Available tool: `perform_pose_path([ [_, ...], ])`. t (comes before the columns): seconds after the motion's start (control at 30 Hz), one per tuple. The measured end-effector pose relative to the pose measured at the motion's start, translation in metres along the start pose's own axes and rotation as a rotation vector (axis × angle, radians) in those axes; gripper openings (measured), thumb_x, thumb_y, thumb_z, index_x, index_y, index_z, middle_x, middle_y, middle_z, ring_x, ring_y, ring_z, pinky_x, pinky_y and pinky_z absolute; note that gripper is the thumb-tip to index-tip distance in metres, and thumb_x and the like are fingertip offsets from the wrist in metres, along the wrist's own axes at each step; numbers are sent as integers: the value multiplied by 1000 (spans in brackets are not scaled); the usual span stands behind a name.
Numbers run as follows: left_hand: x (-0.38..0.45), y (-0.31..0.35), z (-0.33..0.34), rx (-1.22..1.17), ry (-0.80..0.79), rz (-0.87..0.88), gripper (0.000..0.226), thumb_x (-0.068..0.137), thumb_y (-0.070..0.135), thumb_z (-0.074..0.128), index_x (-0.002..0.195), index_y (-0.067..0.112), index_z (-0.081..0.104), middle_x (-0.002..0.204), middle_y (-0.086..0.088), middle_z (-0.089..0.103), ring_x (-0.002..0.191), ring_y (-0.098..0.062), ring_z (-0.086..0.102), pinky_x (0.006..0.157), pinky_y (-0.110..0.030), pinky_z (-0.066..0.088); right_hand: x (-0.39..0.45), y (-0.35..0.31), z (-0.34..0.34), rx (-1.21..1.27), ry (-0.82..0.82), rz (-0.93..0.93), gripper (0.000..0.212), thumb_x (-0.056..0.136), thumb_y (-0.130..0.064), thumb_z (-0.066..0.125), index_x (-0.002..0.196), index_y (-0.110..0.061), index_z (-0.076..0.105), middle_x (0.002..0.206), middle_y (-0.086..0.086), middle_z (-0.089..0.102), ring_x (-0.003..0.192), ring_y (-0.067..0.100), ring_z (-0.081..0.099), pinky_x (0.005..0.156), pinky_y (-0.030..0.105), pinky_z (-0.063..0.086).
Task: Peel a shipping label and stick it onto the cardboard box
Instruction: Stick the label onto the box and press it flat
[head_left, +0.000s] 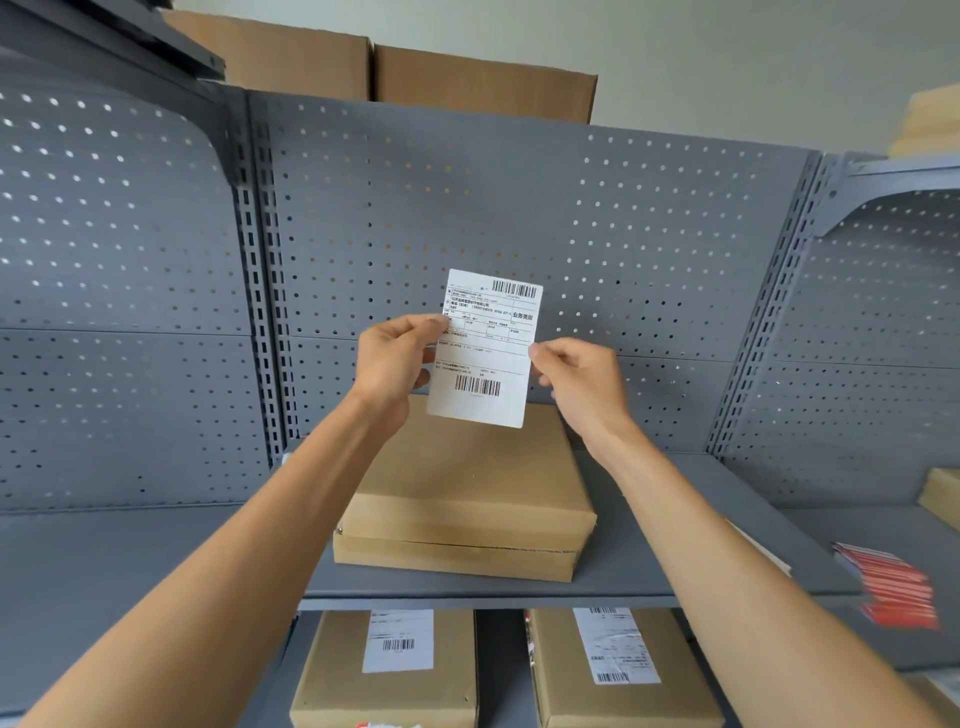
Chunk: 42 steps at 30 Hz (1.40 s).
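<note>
A white shipping label (485, 353) with two barcodes and printed text hangs upright in the air in front of the grey pegboard. My left hand (395, 364) pinches its left edge. My right hand (579, 384) pinches its right edge at mid-height. Below the label, on the grey shelf (649, 566), lies a flat brown cardboard box (467, 499) with a bare top. It rests on a second flat box of about the same size. The label is well above the box and does not touch it.
Two labelled cardboard boxes (387, 670) (618, 670) sit on the lower shelf. A stack of red-and-white sheets (893, 587) lies at the right. Large boxes (483, 85) stand on top of the rack. Slotted uprights (260, 270) flank the bay.
</note>
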<state>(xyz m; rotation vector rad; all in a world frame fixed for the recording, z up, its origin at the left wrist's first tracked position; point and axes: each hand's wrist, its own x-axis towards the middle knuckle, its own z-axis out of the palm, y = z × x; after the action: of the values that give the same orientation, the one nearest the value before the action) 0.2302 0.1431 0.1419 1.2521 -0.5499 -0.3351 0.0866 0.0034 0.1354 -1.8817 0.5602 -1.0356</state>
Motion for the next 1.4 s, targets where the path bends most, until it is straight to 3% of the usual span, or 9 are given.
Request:
perform_pose_path([
  [0.13, -3, -1, -6, 30, -4, -27, 14, 97, 16, 67, 85, 11, 73, 88, -8, 80, 67, -18, 72, 56, -27, 50, 0, -2, 7, 23, 8, 40, 18, 91, -19, 66, 81, -7, 75, 68, 0, 69, 58, 8, 57, 60, 23, 48],
  [0.33, 0, -10, -20, 444, 114, 69, 17, 94, 16, 68, 83, 5, 76, 82, -5, 76, 36, 1, 48, 38, -11, 34, 1, -10, 13, 9, -150, 193, 24, 87, -13, 60, 86, 8, 71, 67, 6, 69, 49, 11, 51, 45, 20, 37],
  [0.47, 8, -19, -26, 594, 75, 34, 20, 88, 17, 70, 82, 1, 80, 80, -3, 78, 60, -15, 58, 58, -29, 48, 1, -1, 16, -68, -184, 265, 23, 83, -12, 59, 82, 8, 70, 54, -4, 61, 58, 21, 38, 44, 25, 23],
  [0.57, 13, -30, -23, 678, 29, -25, 21, 80, 18, 68, 78, -2, 75, 70, -7, 65, 62, -20, 45, 58, -33, 36, -2, 7, 14, -184, -218, 288, 17, 82, -13, 59, 71, -3, 68, 42, -10, 54, 51, 19, 36, 44, 25, 23],
  [0.7, 17, -43, -18, 753, 30, -75, 16, 79, 20, 70, 66, 12, 71, 71, -9, 71, 62, -23, 44, 61, -36, 37, 0, 16, 13, -317, -245, 289, 22, 77, -18, 61, 60, -6, 67, 59, 6, 64, 47, 18, 42, 44, 24, 30],
  [0.8, 21, -51, -16, 863, 67, -89, 23, 80, 25, 70, 59, 20, 61, 66, -1, 66, 66, -25, 52, 79, -40, 36, 0, 23, 16, -392, -276, 274, 26, 77, -18, 61, 53, -10, 66, 72, 9, 77, 63, 18, 59, 64, 29, 47],
  [0.9, 26, -61, -17, 958, 97, -103, 23, 82, 30, 69, 66, 13, 70, 78, -6, 77, 69, -20, 55, 91, -43, 29, 0, 29, 18, -428, -309, 275, 29, 77, -17, 61, 48, -13, 64, 65, 6, 74, 62, 15, 57, 63, 29, 44],
  [1.03, 25, -65, -16, 1002, 93, -124, 26, 85, 31, 69, 93, 10, 82, 95, -5, 80, 68, -13, 50, 89, -41, 23, 2, 30, 21, -503, -355, 277, 30, 77, -17, 60, 47, -15, 63, 49, -6, 62, 54, 12, 51, 56, 26, 39],
  [1.4, 20, -69, -18, 1081, 89, -66, 24, 84, 29, 68, 88, 11, 82, 88, -3, 79, 66, -8, 49, 85, -39, 24, 5, 31, 24, -602, -412, 256, 22, 78, -15, 61, 58, -8, 66, 51, -4, 60, 53, 13, 48, 52, 25, 37],
])
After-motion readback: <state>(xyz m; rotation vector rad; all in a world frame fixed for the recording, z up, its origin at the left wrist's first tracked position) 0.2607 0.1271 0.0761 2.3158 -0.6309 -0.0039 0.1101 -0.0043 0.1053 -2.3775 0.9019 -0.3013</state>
